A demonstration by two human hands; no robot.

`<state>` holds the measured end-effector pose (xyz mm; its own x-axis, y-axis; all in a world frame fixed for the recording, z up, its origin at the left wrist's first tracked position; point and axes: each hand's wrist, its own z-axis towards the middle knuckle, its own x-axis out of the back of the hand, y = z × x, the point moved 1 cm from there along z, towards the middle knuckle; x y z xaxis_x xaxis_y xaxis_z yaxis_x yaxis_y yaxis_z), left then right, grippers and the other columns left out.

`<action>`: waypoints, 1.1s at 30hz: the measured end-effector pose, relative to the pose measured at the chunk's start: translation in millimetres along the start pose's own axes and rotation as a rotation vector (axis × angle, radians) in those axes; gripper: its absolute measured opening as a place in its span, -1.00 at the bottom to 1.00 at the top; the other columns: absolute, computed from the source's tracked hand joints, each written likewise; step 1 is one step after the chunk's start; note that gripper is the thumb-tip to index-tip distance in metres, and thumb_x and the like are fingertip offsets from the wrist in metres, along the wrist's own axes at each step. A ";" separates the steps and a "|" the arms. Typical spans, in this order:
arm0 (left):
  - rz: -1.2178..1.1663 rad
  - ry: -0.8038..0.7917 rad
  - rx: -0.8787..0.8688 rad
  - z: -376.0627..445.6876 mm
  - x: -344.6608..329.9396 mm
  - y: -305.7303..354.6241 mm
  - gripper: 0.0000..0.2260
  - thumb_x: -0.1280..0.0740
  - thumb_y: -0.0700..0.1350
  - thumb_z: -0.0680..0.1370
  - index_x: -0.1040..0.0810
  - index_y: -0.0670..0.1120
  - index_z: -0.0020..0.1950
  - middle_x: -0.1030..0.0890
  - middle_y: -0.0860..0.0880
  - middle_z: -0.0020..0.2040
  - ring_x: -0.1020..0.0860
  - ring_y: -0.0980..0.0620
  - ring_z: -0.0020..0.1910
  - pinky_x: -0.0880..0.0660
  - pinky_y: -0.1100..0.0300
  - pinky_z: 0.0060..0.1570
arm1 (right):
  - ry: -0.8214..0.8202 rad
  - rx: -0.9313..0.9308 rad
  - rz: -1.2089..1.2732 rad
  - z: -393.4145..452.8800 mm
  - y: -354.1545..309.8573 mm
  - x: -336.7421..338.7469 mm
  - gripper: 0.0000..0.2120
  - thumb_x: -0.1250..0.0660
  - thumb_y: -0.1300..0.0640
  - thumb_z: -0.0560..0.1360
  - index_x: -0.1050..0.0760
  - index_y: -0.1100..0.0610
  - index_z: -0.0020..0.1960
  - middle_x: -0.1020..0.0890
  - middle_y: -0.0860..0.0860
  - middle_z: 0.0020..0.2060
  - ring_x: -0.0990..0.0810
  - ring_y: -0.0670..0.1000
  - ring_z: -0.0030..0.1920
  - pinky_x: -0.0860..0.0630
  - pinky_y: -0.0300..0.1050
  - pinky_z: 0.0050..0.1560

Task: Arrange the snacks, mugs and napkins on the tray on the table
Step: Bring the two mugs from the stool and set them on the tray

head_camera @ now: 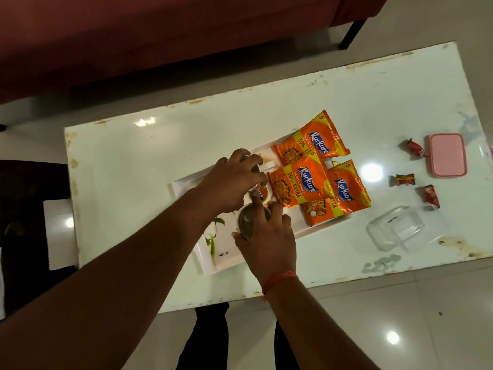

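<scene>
Long white tray (pixel 208 259) lying slantwise across the glossy white table (pixel 133 161), long axis running near-left to far-right. On its far half, three orange packets (pixel 298 182) reading "Kurkure", "50% EXTRA". At its middle, left hand (pixel 234 177) closed over one mug (pixel 252 162), right hand (pixel 266 241) gripping another mug (pixel 246 217). Beyond the tray's far end, pink box (pixel 448 156) and red sweets (pixel 405 179).
</scene>
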<state>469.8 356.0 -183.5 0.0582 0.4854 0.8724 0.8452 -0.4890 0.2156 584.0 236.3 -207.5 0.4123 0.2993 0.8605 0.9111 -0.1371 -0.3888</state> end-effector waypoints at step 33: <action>0.018 0.003 0.000 -2.7 0.8 4.3 -0.49 -0.47 -0.21 0.37 -0.49 0.05 0.30 -0.30 -0.07 0.49 -0.17 -0.19 0.48 -0.40 -0.18 0.26 | -0.014 0.033 -0.005 1.9 5.6 2.6 -0.14 -0.49 -0.23 0.33 -0.17 -0.04 0.49 -0.42 0.08 0.30 -0.48 0.16 0.19 -0.59 0.09 0.12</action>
<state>472.0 352.3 -180.7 0.0716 0.4743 0.8774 0.8439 -0.4978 0.2002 590.2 238.1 -208.1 0.4071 0.3127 0.8582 0.9127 -0.1045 -0.3949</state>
